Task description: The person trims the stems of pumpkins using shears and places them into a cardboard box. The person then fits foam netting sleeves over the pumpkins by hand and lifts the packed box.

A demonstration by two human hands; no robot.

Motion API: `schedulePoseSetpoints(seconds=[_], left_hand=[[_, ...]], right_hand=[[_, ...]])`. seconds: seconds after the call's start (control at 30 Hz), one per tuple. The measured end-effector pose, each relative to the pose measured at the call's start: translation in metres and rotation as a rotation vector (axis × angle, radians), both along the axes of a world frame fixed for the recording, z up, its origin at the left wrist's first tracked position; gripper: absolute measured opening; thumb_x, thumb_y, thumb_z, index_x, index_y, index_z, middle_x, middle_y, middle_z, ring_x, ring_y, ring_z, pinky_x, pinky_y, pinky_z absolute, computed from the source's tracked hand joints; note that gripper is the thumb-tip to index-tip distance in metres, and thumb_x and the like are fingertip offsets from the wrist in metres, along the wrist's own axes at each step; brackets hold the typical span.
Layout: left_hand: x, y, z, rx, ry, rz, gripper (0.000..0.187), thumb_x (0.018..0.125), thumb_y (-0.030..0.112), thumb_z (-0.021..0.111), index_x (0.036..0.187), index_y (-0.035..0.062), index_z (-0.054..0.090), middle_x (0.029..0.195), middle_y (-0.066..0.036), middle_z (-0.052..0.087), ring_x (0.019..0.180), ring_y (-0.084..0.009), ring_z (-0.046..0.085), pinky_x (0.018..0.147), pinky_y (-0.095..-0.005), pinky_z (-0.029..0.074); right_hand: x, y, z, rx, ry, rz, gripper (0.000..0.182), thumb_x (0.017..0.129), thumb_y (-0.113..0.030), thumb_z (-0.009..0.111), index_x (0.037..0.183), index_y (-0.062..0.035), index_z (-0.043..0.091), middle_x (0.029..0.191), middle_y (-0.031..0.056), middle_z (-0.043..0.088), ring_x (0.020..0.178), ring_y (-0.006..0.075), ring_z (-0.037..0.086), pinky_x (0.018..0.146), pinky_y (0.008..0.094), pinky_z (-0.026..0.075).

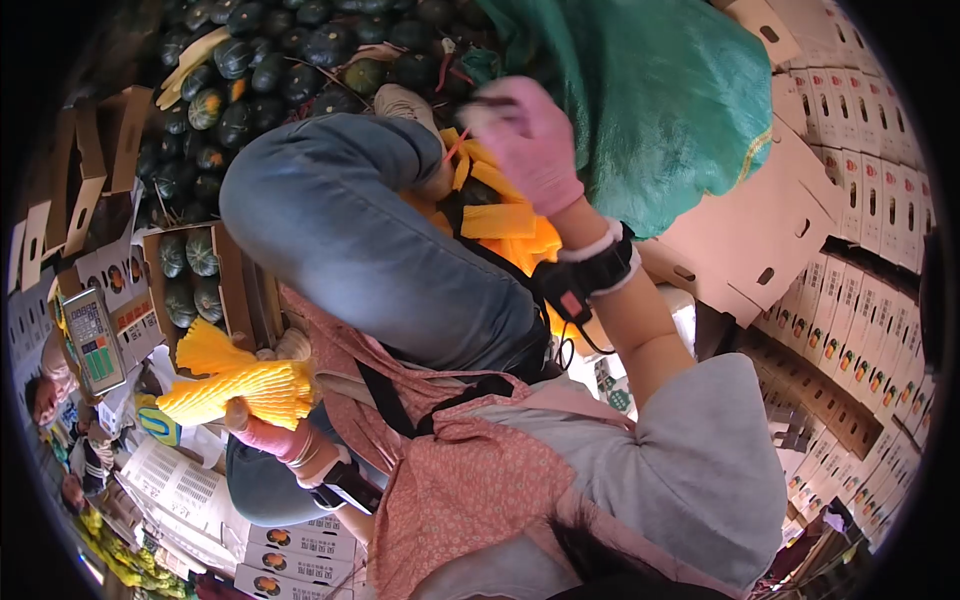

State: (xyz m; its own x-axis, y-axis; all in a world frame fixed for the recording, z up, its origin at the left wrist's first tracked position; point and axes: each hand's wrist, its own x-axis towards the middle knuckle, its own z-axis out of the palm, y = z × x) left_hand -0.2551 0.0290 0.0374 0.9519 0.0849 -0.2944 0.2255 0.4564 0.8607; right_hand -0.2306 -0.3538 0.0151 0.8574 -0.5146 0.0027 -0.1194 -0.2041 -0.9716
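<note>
My left hand [265,430], in a pink glove with the fingertips bare, is closed round yellow foam netting [260,388] at the lower left. At the upper centre my right hand [530,140], in a pink glove, is blurred, with its fingers bent near the green sack. Something dark and a thin red strip show at its fingers, too smeared to tell what is held. Below this hand, more yellow foam netting [510,222] lies beside my bent knee. Dark green squashes [330,45] are heaped beyond the knee.
An open cardboard box [236,290] holds several striped squashes. A digital scale display [93,340] stands at the left. The green mesh sack [640,110] rests by a cardboard sheet [740,230]. Stacked cartons [850,310] line the right. People's hands show at the far left.
</note>
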Motion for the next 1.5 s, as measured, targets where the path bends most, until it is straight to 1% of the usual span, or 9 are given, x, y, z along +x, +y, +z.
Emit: schedulePoseSetpoints(seconds=[0.2, 0.57, 0.77, 0.8, 1.0, 1.13, 1.2, 1.4, 1.5], left_hand=[[0.020, -0.023, 0.019, 0.298, 0.089, 0.122, 0.070, 0.075, 0.041, 0.063, 0.126, -0.0006, 0.039, 0.107, -0.016, 0.056, 0.091, -0.0277, 0.060, 0.082, -0.0391, 0.049], [0.023, -0.029, 0.011, 0.206, 0.188, 0.215, 0.062, 0.080, 0.038, 0.060, 0.127, 0.0026, 0.042, 0.115, -0.011, 0.056, 0.101, -0.0251, 0.058, 0.090, -0.0395, 0.046], [0.023, -0.041, 0.015, 0.219, 0.124, 0.240, 0.066, 0.078, 0.033, 0.064, 0.129, 0.0010, 0.039, 0.117, -0.013, 0.055, 0.101, -0.0279, 0.057, 0.090, -0.0400, 0.046], [0.021, -0.036, 0.010, 0.205, 0.139, 0.275, 0.068, 0.076, 0.032, 0.065, 0.130, 0.0010, 0.037, 0.118, -0.014, 0.054, 0.102, -0.0281, 0.057, 0.091, -0.0398, 0.046], [0.021, -0.041, 0.004, -0.032, 0.163, 0.216, 0.050, 0.085, 0.028, 0.059, 0.124, -0.0006, 0.045, 0.112, -0.014, 0.059, 0.100, -0.0285, 0.059, 0.088, -0.0398, 0.048], [0.023, -0.020, -0.019, -0.052, 0.280, 0.182, 0.047, 0.085, 0.023, 0.059, 0.124, 0.0022, 0.044, 0.111, -0.012, 0.057, 0.096, -0.0262, 0.060, 0.082, -0.0374, 0.051], [0.023, -0.011, -0.034, 0.096, 0.172, 0.188, 0.046, 0.085, 0.015, 0.060, 0.126, 0.0042, 0.043, 0.111, -0.010, 0.056, 0.098, -0.0239, 0.059, 0.085, -0.0352, 0.049], [0.039, -0.001, -0.071, 0.697, -0.126, 0.108, 0.069, 0.081, -0.001, 0.061, 0.137, 0.0053, 0.020, 0.118, -0.012, 0.049, 0.106, -0.0211, 0.051, 0.093, -0.0339, 0.041], [0.059, -0.015, -0.101, 0.436, -0.170, 0.233, 0.079, 0.078, -0.001, 0.064, 0.139, 0.0048, 0.014, 0.124, -0.014, 0.043, 0.111, -0.0223, 0.047, 0.095, -0.0348, 0.040]], right_hand=[[-0.091, 0.009, -0.145, -0.910, 0.780, 0.362, 0.100, 0.055, -0.055, 0.076, 0.136, -0.0176, 0.031, 0.141, 0.0226, 0.024, 0.132, 0.0409, 0.021, 0.098, 0.0609, 0.027], [-0.084, 0.003, -0.175, -0.734, 1.423, 0.572, 0.118, 0.055, -0.056, 0.077, 0.145, -0.0267, 0.008, 0.150, 0.0154, 0.001, 0.135, 0.0452, 0.007, 0.093, 0.0724, 0.025], [-0.139, -0.043, -0.282, -0.959, 1.101, 0.541, 0.099, 0.067, -0.031, 0.070, 0.146, -0.0199, 0.012, 0.148, 0.0137, 0.019, 0.137, 0.0337, 0.019, 0.099, 0.0482, 0.037], [-0.130, -0.049, -0.254, -0.666, 0.890, 0.418, 0.090, 0.061, 0.000, 0.061, 0.143, -0.0108, 0.024, 0.145, 0.0117, 0.027, 0.135, 0.0311, 0.023, 0.112, 0.0328, 0.018], [-0.133, -0.074, -0.275, -0.643, 0.549, 0.504, 0.082, 0.067, 0.005, 0.051, 0.143, -0.0072, 0.023, 0.148, 0.0152, 0.020, 0.137, 0.0288, 0.020, 0.112, 0.0307, 0.017], [-0.100, -0.063, -0.192, -0.367, 0.914, 0.424, 0.062, 0.065, 0.000, 0.059, 0.126, -0.0112, 0.050, 0.127, 0.0149, 0.050, 0.119, 0.0299, 0.046, 0.098, 0.0322, 0.039], [-0.093, -0.050, -0.133, -0.702, 0.654, 0.601, 0.051, 0.063, -0.002, 0.062, 0.113, -0.0117, 0.058, 0.106, 0.0121, 0.060, 0.101, 0.0320, 0.056, 0.087, 0.0351, 0.046], [-0.041, -0.032, 0.056, -0.798, 0.217, 0.524, 0.050, 0.058, -0.004, 0.069, 0.107, -0.0063, 0.062, 0.106, 0.0145, 0.060, 0.099, 0.0311, 0.059, 0.087, 0.0345, 0.046], [-0.007, -0.023, 0.134, -0.489, 0.200, 0.357, 0.033, 0.079, -0.007, 0.062, 0.112, -0.0011, 0.055, 0.103, 0.0091, 0.062, 0.089, 0.0166, 0.061, 0.079, 0.0285, 0.049]])
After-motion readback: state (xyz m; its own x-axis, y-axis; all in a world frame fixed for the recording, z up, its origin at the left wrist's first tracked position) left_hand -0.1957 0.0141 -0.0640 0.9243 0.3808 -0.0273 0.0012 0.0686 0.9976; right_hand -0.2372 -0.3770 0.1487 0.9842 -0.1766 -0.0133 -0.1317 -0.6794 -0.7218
